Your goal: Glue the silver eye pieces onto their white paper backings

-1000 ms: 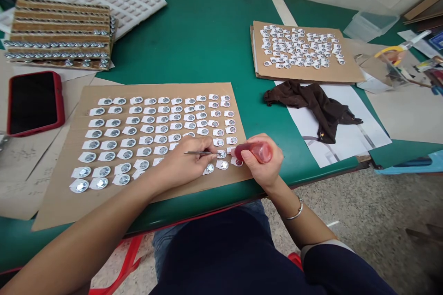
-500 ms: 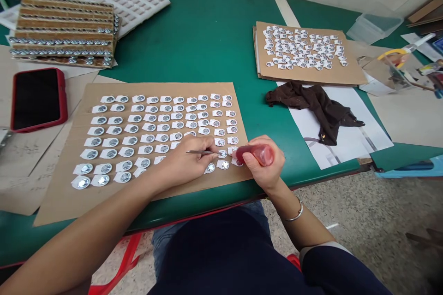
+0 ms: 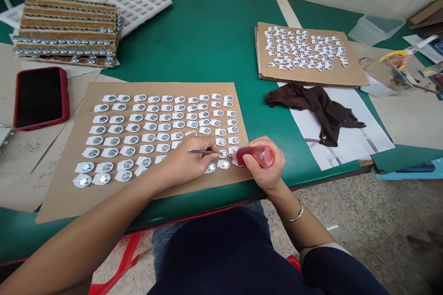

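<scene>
My left hand (image 3: 187,159) is closed on thin metal tweezers (image 3: 200,151), their tips at a round silver piece with a white tab (image 3: 223,153). In my right hand (image 3: 272,175) is a small red squeeze bottle (image 3: 258,155), tilted so its nozzle points left at the same piece. Whether the nozzle touches it is too small to tell. Rows of similar silver pieces on white tabs cover the brown cardboard sheet (image 3: 58,198) under my hands. My left hand and forearm hide some of the lower rows.
A red-cased phone (image 3: 41,97) lies left, below stacked cardboard strips (image 3: 69,23) with metal pieces and a white tray (image 3: 138,0). At right are another loaded cardboard (image 3: 301,73), a dark brown cloth (image 3: 321,106), a clear container (image 3: 375,26) and yellow-handled scissors (image 3: 392,54).
The view has shifted very slightly. Both hands, the tweezers and the bottle stay in nearly the same place over the same piece.
</scene>
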The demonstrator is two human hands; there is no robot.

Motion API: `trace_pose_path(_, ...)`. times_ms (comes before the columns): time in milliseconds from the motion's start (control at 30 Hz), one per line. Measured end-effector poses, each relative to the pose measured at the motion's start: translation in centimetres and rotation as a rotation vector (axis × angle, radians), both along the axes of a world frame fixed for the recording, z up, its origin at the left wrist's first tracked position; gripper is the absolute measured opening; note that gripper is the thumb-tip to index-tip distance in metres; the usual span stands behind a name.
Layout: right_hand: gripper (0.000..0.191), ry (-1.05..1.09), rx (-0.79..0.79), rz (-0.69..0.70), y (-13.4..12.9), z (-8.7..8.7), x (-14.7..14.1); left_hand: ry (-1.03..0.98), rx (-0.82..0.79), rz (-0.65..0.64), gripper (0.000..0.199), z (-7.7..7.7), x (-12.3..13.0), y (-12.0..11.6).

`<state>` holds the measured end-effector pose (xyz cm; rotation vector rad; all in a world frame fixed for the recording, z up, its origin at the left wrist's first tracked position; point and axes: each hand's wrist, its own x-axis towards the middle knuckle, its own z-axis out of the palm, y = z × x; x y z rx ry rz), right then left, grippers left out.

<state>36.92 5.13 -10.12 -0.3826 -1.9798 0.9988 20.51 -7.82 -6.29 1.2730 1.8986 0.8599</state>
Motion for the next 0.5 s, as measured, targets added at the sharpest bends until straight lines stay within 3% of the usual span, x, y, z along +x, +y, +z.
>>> trace_pose_path(500, 0.022, -0.009, -0.001, -0.002, 0.0, -0.11, 0.0, -0.009, -0.024, 0.009, 0.009, 0.09, 0.0, 0.01)
